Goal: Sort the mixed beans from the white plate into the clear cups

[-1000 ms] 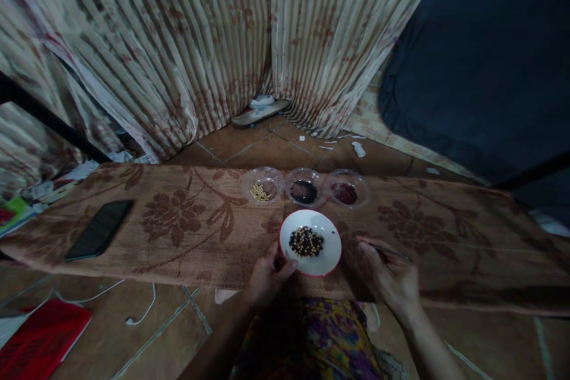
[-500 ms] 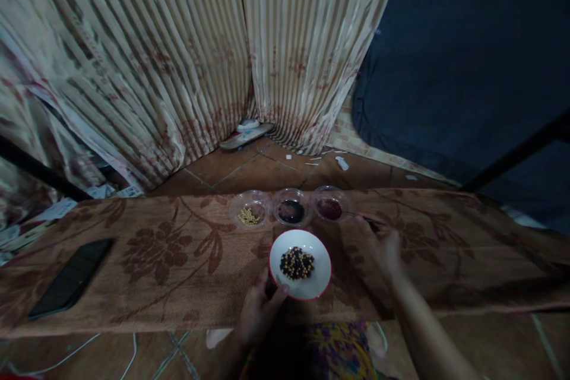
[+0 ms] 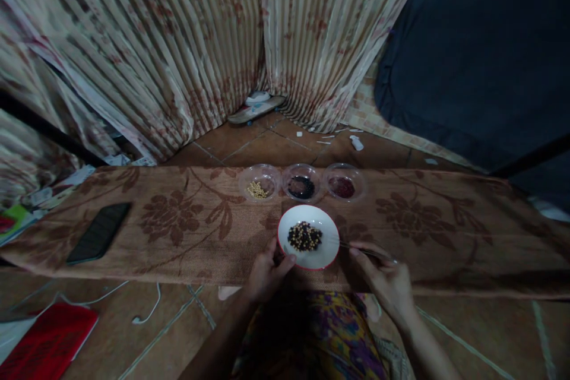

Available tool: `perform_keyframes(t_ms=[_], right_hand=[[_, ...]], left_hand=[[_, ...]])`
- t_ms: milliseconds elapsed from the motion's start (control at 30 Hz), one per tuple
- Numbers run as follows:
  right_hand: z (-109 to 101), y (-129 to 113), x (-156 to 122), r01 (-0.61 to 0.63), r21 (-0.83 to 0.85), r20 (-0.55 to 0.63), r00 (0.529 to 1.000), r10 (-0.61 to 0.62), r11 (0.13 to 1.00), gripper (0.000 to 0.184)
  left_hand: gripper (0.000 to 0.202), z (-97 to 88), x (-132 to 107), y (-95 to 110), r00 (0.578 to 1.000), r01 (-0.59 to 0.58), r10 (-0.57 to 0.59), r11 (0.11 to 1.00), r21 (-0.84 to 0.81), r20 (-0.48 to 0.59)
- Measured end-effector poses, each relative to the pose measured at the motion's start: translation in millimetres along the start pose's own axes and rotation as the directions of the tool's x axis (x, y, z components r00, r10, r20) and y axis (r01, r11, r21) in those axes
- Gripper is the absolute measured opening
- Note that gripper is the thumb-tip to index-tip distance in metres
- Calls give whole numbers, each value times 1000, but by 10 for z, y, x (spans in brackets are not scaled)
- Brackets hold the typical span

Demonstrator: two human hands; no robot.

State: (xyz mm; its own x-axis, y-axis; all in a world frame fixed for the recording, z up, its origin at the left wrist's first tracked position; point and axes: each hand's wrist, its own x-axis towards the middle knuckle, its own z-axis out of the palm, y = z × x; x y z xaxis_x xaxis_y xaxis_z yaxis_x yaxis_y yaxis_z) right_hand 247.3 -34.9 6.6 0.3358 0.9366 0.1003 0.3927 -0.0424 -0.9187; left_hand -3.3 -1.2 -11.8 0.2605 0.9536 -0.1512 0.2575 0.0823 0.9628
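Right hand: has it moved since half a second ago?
Yes. The right hand has drawn back from the cup of red beans toward the person, and now lies beside the white bowl, its thin tool at the rim.

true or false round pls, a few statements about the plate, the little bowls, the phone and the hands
1. The left hand grips the rim of the white round red-rimmed plate. True.
2. That plate holds only pale beans. False: mixed dark and pale beans.
3. Three clear round plastic bowls stand in a row beyond the plate. True.
4. The black flat phone lies right of the plate. False: it lies far left on the brown flowered cloth.
5. The right hand is empty. False: it holds a thin dark tool.
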Motion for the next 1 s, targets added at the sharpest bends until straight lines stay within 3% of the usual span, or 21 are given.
perform_keyframes(t_ms=[467,1000], right_hand=[[99,5,47,191,-126,106,978,-179,973,28],[145,26,93,186,-157,114,979,-169,970,31]], left_hand=[[48,9,4,-23,999,-19,20,999,-44,25],[53,17,-8,-64,1000,5,-5,999,-32,0]])
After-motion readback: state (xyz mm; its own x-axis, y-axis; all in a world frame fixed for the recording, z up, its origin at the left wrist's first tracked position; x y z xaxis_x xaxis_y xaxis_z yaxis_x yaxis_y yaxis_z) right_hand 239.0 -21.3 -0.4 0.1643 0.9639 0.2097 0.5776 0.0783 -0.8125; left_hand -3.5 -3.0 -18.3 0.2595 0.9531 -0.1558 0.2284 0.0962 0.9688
